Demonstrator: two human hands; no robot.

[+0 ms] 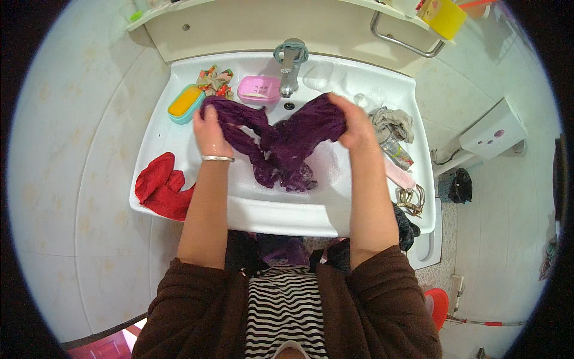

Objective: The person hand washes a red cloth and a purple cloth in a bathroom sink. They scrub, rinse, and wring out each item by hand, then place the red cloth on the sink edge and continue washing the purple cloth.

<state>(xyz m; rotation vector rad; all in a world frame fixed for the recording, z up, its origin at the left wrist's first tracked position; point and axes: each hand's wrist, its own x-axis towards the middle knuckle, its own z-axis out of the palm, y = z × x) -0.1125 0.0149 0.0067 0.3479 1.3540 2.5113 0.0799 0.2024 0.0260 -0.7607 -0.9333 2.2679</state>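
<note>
A wet dark purple cloth garment (309,123) is stretched between my two hands over the basin of a white washbasin (278,217). My left hand (210,132) grips its left end, a silver bangle on the wrist. My right hand (354,123) grips the right end. The garment's middle sags towards sudsy water, its lower part at the foam. Beyond it stands a chrome faucet (289,74) with a teal band around its top. A pink soap dish (258,89) sits left of the faucet, and a teal dish (184,104) holds an orange bar.
Red cloth (163,188) lies on the basin's left front corner, patterned cloth (216,80) at the back left. Along the right rim are grey cloth (392,123), a crumpled packet (397,152), a beaded chain (410,201) and dark cloth (405,226). A shelf (278,6) spans the back.
</note>
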